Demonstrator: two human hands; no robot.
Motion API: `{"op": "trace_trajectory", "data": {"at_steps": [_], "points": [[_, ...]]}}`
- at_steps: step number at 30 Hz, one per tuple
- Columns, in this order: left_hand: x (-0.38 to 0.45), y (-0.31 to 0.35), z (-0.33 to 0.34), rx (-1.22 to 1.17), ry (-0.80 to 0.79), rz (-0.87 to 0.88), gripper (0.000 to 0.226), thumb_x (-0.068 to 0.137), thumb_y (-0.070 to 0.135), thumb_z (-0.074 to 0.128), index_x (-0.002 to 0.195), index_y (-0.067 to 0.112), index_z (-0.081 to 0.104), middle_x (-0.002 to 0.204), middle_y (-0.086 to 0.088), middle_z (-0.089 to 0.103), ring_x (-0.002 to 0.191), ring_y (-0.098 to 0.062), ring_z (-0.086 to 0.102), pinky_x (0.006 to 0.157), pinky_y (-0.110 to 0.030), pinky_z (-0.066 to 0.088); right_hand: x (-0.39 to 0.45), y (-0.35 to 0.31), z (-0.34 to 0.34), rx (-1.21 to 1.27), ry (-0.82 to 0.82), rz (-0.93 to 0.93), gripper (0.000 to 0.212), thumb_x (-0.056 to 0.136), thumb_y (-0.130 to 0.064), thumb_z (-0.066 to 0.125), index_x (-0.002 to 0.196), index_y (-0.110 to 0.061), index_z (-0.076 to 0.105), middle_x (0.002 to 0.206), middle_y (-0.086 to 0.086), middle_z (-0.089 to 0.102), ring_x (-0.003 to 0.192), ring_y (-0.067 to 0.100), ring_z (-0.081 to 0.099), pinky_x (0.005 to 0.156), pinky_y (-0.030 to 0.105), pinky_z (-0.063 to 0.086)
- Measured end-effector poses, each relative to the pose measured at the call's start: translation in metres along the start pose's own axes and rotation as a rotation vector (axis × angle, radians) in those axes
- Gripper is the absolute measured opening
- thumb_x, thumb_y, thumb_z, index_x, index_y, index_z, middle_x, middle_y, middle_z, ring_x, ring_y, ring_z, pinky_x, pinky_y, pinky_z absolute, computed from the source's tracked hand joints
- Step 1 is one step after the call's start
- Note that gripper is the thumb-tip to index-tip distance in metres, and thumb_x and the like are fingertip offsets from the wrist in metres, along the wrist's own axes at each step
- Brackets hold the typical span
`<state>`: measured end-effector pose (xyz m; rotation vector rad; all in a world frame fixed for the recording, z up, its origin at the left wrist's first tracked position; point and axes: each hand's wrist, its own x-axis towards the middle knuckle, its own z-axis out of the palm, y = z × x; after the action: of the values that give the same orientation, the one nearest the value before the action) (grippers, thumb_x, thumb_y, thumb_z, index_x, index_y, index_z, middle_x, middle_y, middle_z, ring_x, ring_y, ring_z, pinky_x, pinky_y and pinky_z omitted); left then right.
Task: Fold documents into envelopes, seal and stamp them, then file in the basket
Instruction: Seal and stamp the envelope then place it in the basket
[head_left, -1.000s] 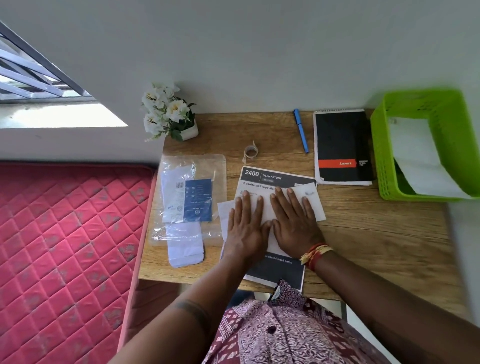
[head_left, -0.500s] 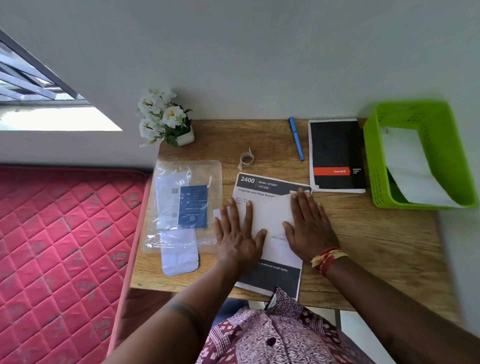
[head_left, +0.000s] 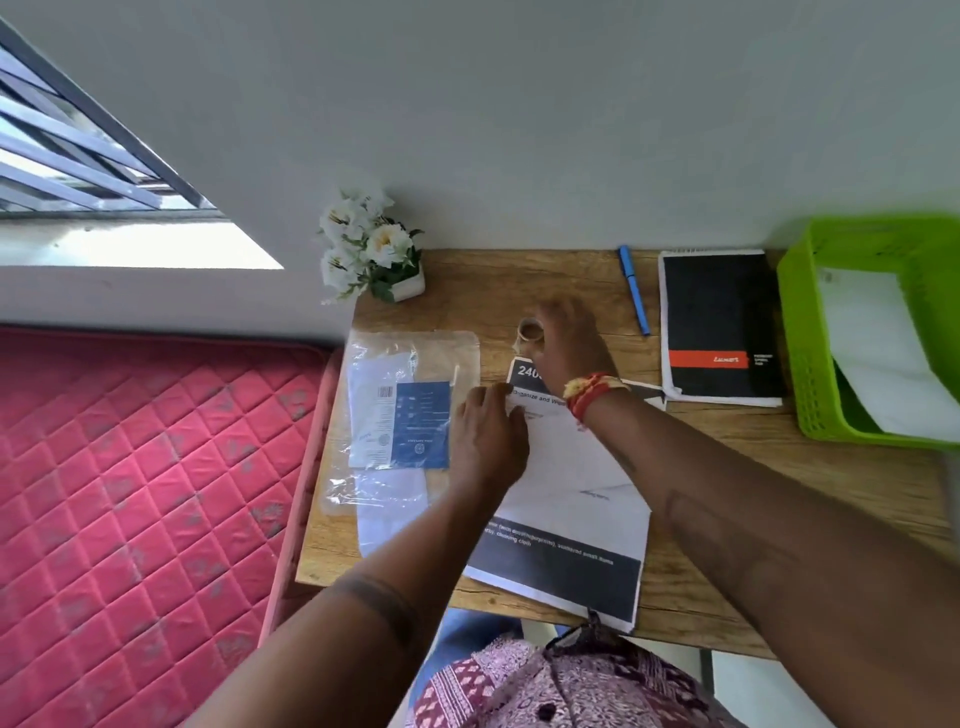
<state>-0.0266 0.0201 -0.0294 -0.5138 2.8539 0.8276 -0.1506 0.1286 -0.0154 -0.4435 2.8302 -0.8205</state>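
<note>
I am looking down at a wooden desk (head_left: 727, 467) from a head camera. At the centre, a white envelope (head_left: 566, 462) is lying on a printed sheet (head_left: 561, 566). The left hand (head_left: 491, 441) is pressing flat, fingers spread, on the envelope's left edge, at nine o'clock of it. The right hand (head_left: 566, 332) is reaching to twelve o'clock, its fingers curling around a small tape roll (head_left: 530, 332); motion blur is hiding whether they are gripping it yet, so I cannot tell. A green basket (head_left: 800, 332) is sitting at two o'clock with white paper already inside. A pack of spare envelopes (head_left: 405, 415) is lying at nine o'clock.

I am judging this as the sealing step: the envelope is filled and being held shut. The next move is calling for lifting the roll, pulling a strip free and laying it across the flap while the left hand pins it.
</note>
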Motion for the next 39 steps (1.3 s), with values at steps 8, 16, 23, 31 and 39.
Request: {"op": "trace_trajectory", "data": {"at_steps": [8,16,23,31,39], "points": [[0.065,0.01,-0.01,-0.258,0.043,-0.184,0.034,0.1,0.027,0.059,0.132,0.015,0.062,0.123,-0.009,0.068,0.112,-0.026,0.063,0.088,-0.035,0.048,0.0,0.005,0.013,0.003,0.009,0.018,0.029,0.096,-0.022,0.066,0.124,-0.017,0.069,0.137,0.006,0.061,0.127,0.03,0.05,0.101,0.04,0.047],[0.076,0.013,-0.01,-0.277,0.034,0.034,0.024,0.096,0.045,0.059,0.114,0.032,0.066,0.109,0.012,0.069,0.095,-0.006,0.067,0.079,-0.034,0.059,-0.011,0.013,0.001,0.037,0.015,0.018,0.032,0.095,-0.022,0.068,0.126,-0.015,0.068,0.129,0.008,0.065,0.121,0.027,0.056,0.098,0.04,0.053],[0.075,0.019,-0.01,-0.244,0.072,0.027,0.026,0.094,0.055,0.054,0.115,0.042,0.063,0.106,0.015,0.072,0.09,-0.004,0.068,0.073,-0.031,0.058,-0.012,0.017,-0.006,0.116,0.046,-0.015,0.022,0.093,-0.02,0.07,0.114,-0.018,0.072,0.12,0.007,0.066,0.114,0.025,0.057,0.091,0.035,0.051],[0.078,0.022,-0.021,-0.214,0.22,0.046,0.015,0.101,0.023,0.061,0.103,0.021,0.076,0.098,0.003,0.074,0.083,-0.013,0.064,0.067,-0.028,0.048,-0.004,0.029,-0.012,0.05,0.07,-0.034,0.015,0.093,-0.02,0.07,0.108,-0.019,0.071,0.116,0.006,0.066,0.112,0.025,0.057,0.087,0.037,0.054],[0.061,0.023,-0.022,-0.232,0.207,0.116,0.021,0.101,0.022,0.065,0.117,0.022,0.077,0.104,0.01,0.055,0.09,-0.008,0.057,0.078,-0.032,0.056,-0.019,0.03,-0.019,0.168,0.139,0.005,0.015,0.096,-0.021,0.067,0.11,-0.02,0.069,0.115,0.001,0.067,0.108,0.018,0.059,0.082,0.024,0.049]]}}
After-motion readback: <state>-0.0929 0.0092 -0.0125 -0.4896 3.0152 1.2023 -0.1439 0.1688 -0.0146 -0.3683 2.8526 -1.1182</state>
